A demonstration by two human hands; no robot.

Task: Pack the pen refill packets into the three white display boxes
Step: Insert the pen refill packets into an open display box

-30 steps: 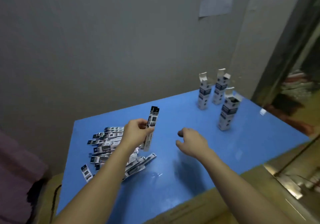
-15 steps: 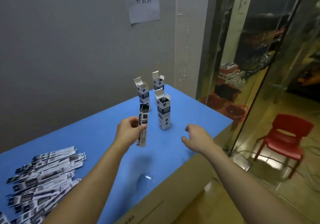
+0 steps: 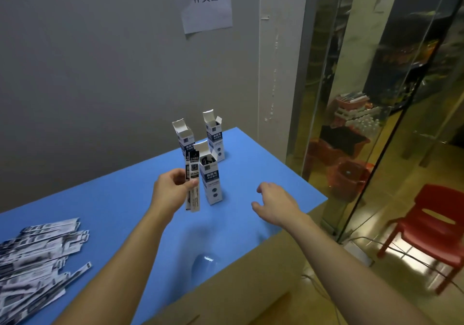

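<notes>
Three tall white display boxes stand upright with open top flaps on the blue table (image 3: 263, 164): a near box (image 3: 212, 179), a left back box (image 3: 185, 136) and a right back box (image 3: 215, 139). Dark packet tops show inside the near box. My left hand (image 3: 170, 190) pinches a pen refill packet (image 3: 192, 181) upright, just left of the near box. My right hand (image 3: 275, 203) hovers over the table to the right of that box, fingers loosely curled, holding nothing. A pile of refill packets (image 3: 37, 257) lies at the table's left end.
A grey wall with a paper sign (image 3: 206, 4) stands behind the table. Glass panels (image 3: 364, 98) rise just past the table's right edge. A red chair (image 3: 431, 226) and red bins (image 3: 349, 176) stand beyond the glass.
My view swung right from the packet pile to the boxes. My left hand carried the packet over beside the near box, and my right hand moved along to that box's right.
</notes>
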